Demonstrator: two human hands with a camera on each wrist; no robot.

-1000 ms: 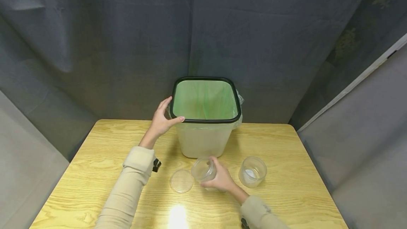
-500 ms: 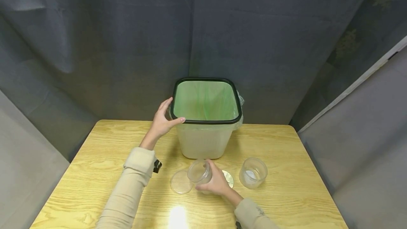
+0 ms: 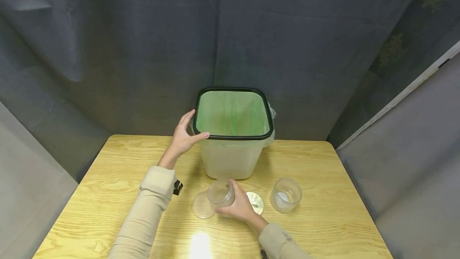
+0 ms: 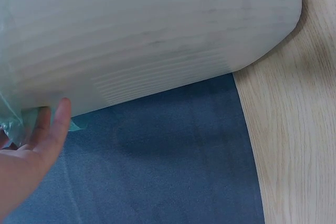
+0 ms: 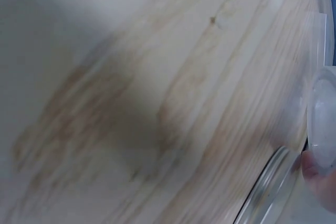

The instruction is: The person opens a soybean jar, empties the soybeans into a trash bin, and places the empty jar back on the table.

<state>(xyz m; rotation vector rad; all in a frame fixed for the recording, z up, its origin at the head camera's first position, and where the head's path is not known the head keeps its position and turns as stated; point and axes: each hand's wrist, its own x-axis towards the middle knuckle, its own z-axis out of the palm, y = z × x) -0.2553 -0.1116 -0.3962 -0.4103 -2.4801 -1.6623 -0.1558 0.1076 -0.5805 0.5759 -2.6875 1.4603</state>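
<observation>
My left hand (image 3: 181, 137) holds the near-left corner of a translucent trash bin (image 3: 230, 159), thumb on the black rim and fingers down its left side. In the left wrist view, the fingers touch the green bag (image 4: 18, 124) at the rim. My right hand (image 3: 238, 203) grips a clear round plastic container (image 3: 220, 193) in front of the bin. That container overlaps a clear round lid (image 3: 202, 207) on the table. Just right of the hand is a silver round top (image 3: 255, 203) with a tab; its metal rim shows in the right wrist view.
Another clear container (image 3: 285, 195), with something white in its bottom, stands to the right on the wooden table (image 3: 316, 171). The bin's mouth is lined with a green bag (image 3: 233, 113), bunched outside at the right. A dark curtain (image 3: 230, 31) hangs behind the table.
My right hand has moved left with the clear container, bringing it over the clear lid. The silver round top has come into view behind it. The left hand stays on the bin.
</observation>
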